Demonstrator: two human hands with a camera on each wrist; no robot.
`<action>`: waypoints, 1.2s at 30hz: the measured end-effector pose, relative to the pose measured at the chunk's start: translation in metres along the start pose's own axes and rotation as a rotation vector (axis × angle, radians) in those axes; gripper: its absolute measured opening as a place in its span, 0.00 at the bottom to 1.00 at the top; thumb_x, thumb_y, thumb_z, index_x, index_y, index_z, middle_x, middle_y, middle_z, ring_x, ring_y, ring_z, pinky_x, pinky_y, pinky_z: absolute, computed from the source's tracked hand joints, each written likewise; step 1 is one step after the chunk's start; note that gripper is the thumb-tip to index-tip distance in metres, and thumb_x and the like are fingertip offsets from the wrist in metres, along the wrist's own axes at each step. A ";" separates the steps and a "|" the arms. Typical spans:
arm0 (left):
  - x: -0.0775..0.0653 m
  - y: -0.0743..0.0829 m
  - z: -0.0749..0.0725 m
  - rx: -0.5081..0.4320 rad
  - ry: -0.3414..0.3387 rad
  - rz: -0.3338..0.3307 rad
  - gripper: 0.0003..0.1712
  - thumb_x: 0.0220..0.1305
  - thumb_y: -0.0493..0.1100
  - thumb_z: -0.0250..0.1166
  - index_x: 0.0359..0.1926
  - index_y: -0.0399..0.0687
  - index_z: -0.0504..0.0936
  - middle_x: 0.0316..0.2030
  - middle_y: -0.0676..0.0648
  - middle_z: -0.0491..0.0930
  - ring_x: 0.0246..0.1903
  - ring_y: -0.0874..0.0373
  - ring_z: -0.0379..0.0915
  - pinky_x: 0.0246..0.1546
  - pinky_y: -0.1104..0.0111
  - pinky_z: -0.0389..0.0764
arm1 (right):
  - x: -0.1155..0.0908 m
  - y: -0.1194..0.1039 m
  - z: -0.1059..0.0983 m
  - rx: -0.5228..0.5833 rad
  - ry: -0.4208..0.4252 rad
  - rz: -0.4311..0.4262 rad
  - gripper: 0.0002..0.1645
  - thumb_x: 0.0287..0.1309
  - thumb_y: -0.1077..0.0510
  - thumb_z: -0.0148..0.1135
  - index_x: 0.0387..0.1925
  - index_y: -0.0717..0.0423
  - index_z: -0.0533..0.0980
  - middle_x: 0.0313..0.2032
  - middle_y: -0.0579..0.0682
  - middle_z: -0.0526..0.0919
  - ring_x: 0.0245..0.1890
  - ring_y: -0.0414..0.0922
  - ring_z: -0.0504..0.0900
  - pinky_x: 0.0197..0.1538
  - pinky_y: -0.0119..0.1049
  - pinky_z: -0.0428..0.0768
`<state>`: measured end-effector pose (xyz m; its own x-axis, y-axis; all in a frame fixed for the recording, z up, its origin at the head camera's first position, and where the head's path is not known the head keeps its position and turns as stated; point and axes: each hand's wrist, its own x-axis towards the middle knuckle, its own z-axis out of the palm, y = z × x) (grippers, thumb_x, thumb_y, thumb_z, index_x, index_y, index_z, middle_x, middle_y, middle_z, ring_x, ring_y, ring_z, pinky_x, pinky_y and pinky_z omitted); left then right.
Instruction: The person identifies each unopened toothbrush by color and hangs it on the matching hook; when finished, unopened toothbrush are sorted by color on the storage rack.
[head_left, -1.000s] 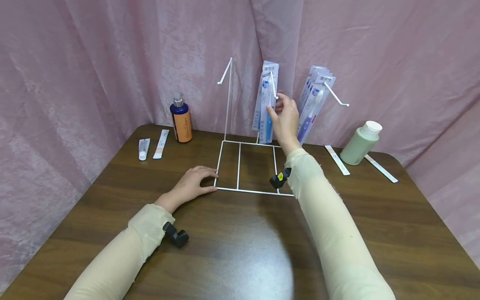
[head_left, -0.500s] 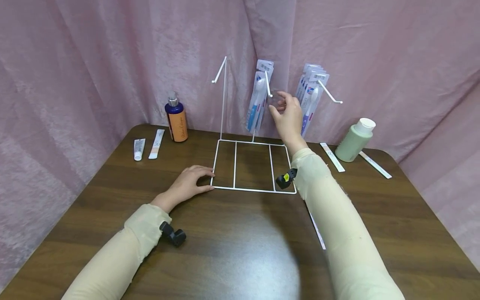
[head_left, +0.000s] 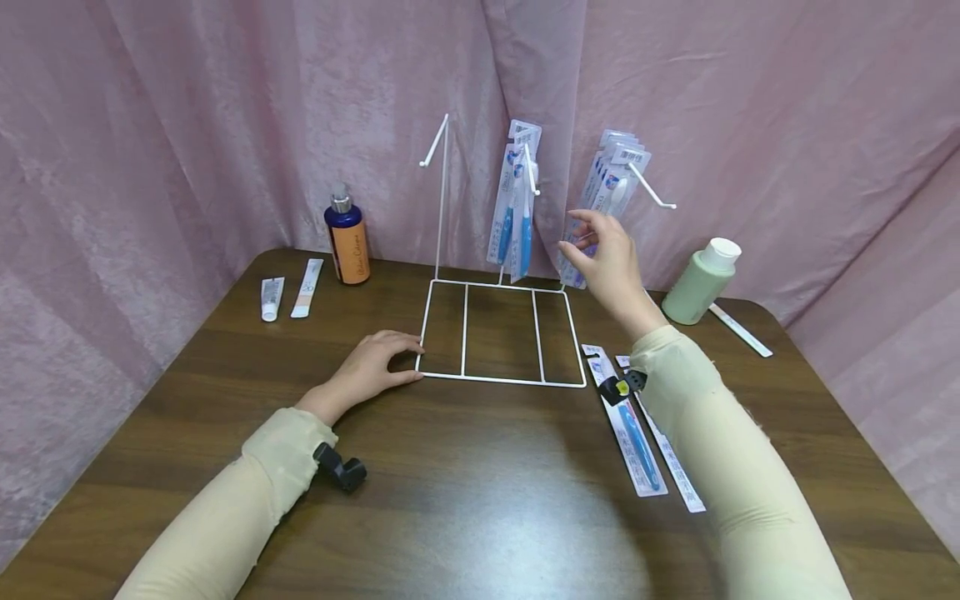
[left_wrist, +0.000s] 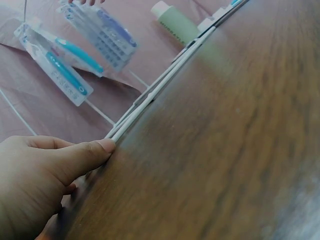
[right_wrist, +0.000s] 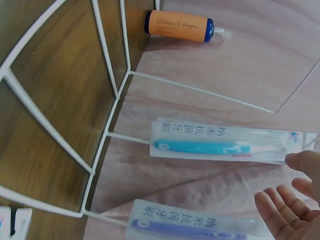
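Note:
My left hand (head_left: 367, 371) holds the front left corner of a white wire rack (head_left: 502, 382), thumb and fingers at its base bar. In the left wrist view, the thumb (left_wrist: 92, 152) presses on the wire's end. Packaged blue toothbrushes (head_left: 522, 233) hang from the rack's middle hook, and several purple ones (head_left: 617, 179) from the right hook. My right hand (head_left: 603, 262) is in the air in front of the purple packs, fingers loosely bent and holding nothing. Below its wrist, a packaged blue toothbrush (head_left: 630, 433) lies on the table beside another pack (head_left: 678, 467), partly hidden by the forearm.
The left hook (head_left: 433, 142) is bare. An orange-and-blue pump bottle (head_left: 348, 242), a small tube (head_left: 272, 297) and a white sachet (head_left: 307, 288) are at the back left. At the back right, a green bottle (head_left: 701, 283) leans beside a white strip (head_left: 740, 331). Pink curtain hangs behind.
My right hand has left the toothbrushes on the middle hook and moved right and down. Those packs have swung and turned. Two packs on the table have come into view. My left hand stays put.

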<state>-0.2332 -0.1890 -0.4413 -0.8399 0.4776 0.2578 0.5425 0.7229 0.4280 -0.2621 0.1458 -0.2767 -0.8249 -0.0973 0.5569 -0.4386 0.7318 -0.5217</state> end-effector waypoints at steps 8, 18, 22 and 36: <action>-0.001 -0.001 -0.001 0.006 -0.004 -0.002 0.25 0.56 0.54 0.70 0.52 0.49 0.81 0.61 0.45 0.76 0.63 0.46 0.67 0.65 0.46 0.62 | -0.025 0.008 -0.027 -0.063 -0.067 -0.028 0.25 0.58 0.61 0.65 0.57 0.62 0.73 0.42 0.62 0.79 0.41 0.57 0.83 0.45 0.49 0.81; 0.001 0.000 0.000 0.003 -0.011 -0.002 0.25 0.56 0.54 0.70 0.52 0.49 0.81 0.61 0.46 0.76 0.63 0.46 0.67 0.65 0.45 0.62 | -0.066 0.026 -0.064 -0.125 -0.116 -0.014 0.25 0.57 0.60 0.66 0.57 0.61 0.74 0.42 0.61 0.81 0.39 0.54 0.82 0.41 0.30 0.78; 0.001 0.001 0.000 0.000 -0.011 -0.001 0.25 0.56 0.54 0.70 0.52 0.49 0.81 0.61 0.45 0.76 0.63 0.46 0.67 0.65 0.44 0.62 | -0.086 0.035 -0.079 -0.153 -0.129 -0.002 0.25 0.58 0.58 0.66 0.57 0.59 0.74 0.41 0.58 0.82 0.37 0.47 0.81 0.37 0.13 0.70; 0.000 -0.001 0.000 0.010 -0.002 -0.002 0.24 0.56 0.53 0.70 0.52 0.49 0.81 0.60 0.45 0.77 0.63 0.46 0.67 0.65 0.45 0.63 | -0.147 0.074 -0.101 -0.193 -0.163 0.060 0.26 0.55 0.58 0.69 0.55 0.61 0.74 0.39 0.59 0.84 0.33 0.16 0.70 0.34 0.17 0.75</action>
<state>-0.2336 -0.1893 -0.4420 -0.8407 0.4774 0.2555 0.5413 0.7286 0.4196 -0.1374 0.2827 -0.3319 -0.9008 -0.1453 0.4092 -0.3235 0.8532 -0.4093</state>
